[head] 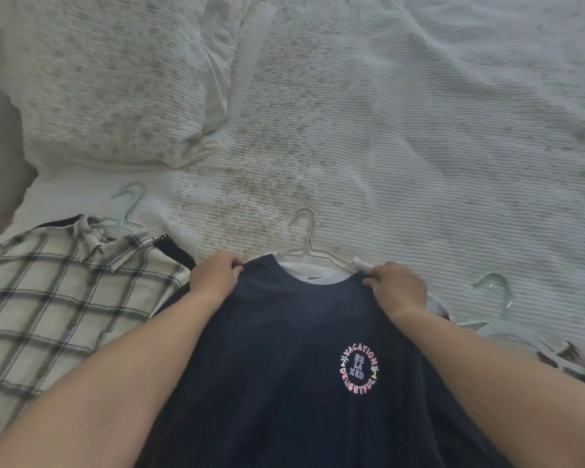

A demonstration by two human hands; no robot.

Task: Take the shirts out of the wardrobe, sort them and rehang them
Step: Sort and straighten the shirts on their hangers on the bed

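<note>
Both of your hands pinch the shoulders of the navy cotton T-shirt with the round pink print (284, 349): left hand (215, 276) at one shoulder seam, right hand (397, 287) at the other, fingers curled into the cloth, forearms reaching forward. It lies near the bed's near edge on the white textured bedspread (385, 146), beside the cream plaid shirt (54, 298). You seem to be sorting; next, square the shoulders over the white wire hanger (306, 238).
</note>
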